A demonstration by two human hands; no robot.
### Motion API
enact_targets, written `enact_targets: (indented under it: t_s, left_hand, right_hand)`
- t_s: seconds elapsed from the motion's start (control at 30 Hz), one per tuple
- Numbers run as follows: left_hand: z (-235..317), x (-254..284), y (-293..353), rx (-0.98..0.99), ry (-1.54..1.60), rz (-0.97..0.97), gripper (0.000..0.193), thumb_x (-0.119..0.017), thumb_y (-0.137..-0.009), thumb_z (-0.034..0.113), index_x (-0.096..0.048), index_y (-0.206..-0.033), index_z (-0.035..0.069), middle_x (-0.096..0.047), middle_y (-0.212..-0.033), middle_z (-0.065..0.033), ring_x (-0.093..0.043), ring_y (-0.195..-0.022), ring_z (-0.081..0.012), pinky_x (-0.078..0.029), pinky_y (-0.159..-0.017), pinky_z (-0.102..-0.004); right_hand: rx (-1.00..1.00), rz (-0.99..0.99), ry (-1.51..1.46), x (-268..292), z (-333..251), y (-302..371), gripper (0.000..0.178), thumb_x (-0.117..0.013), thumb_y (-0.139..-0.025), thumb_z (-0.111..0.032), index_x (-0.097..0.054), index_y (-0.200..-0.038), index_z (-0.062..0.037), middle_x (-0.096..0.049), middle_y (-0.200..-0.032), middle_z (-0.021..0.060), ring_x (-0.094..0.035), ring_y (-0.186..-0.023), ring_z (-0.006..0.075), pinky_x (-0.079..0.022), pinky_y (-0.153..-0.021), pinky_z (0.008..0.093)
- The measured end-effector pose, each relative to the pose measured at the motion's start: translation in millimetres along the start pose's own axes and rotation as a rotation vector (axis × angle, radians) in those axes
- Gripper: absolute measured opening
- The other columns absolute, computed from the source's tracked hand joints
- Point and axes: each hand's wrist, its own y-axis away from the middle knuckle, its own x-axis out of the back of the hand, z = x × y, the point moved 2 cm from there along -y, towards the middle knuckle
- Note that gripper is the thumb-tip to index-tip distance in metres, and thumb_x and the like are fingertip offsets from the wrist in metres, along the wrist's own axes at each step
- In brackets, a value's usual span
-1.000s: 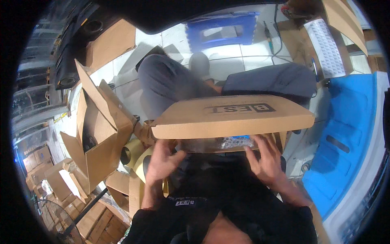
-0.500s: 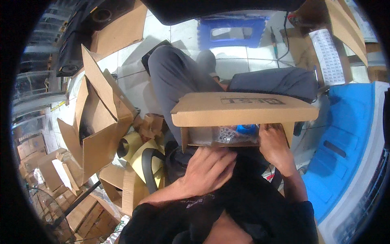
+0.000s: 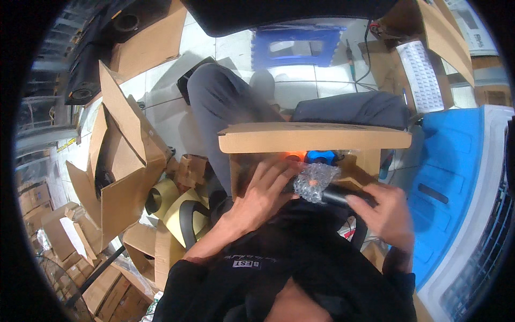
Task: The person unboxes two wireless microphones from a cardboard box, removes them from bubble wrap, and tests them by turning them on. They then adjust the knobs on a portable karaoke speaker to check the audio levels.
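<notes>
A shallow cardboard box (image 3: 315,140) rests across my lap, its lid lifted and its open side facing me. At that opening lies a black tube (image 3: 343,197) with bubble wrap (image 3: 316,182) around its middle. My right hand (image 3: 385,210) pinches the tube's right end between thumb and fingers. On the other end, my left hand (image 3: 268,185) has its fingers curled over the tube beside the bubble wrap; its fingertips are partly hidden. Behind the wrap, inside the box, show a blue rounded piece (image 3: 321,156) and an orange piece (image 3: 295,155).
An open carton (image 3: 129,155) stands at the left, with yellow rolls (image 3: 163,196) beside it. At the right is a large blue plastic panel (image 3: 445,182). A blue stool (image 3: 298,45) stands ahead on the tiled floor, near a cable and a sheet of labels (image 3: 421,75).
My right hand has come out of the box toward me with the black tube and bubble wrap. My left hand has moved up from the box's near edge onto the tube's left end.
</notes>
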Motion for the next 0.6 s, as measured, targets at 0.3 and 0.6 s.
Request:
enact_targets:
  t_s: [0.3,0.6]
  left_hand:
    - [-5,-15,11,-0.045,-0.252,-0.073,0.055,-0.076,-0.081,0.040,-0.065,-0.121,0.004,-0.059,-0.118,-0.0142,-0.052,-0.122,-0.0337,-0.041,-0.106,-0.0469]
    - [13,-13,7,0.032,-0.070,-0.124,0.057,-0.080,-0.081,0.036,-0.064,-0.122,-0.001,-0.057,-0.132,-0.0188,-0.049,-0.132,-0.0355,-0.036,-0.114,-0.0471]
  right_hand:
    - [-0.260,0.533,-0.216,106,100,124,0.041,-0.076,-0.082,-0.039,-0.070,-0.083,0.0017,-0.058,-0.067,0.0034,-0.048,-0.044,0.0102,-0.035,-0.040,0.0256]
    - [0.043,0.494,-0.523,38,125,90,0.047,-0.069,-0.078,-0.040,-0.070,-0.080,0.0068,-0.063,-0.068,0.0101,-0.051,-0.045,0.0109,-0.036,-0.039,0.0244]
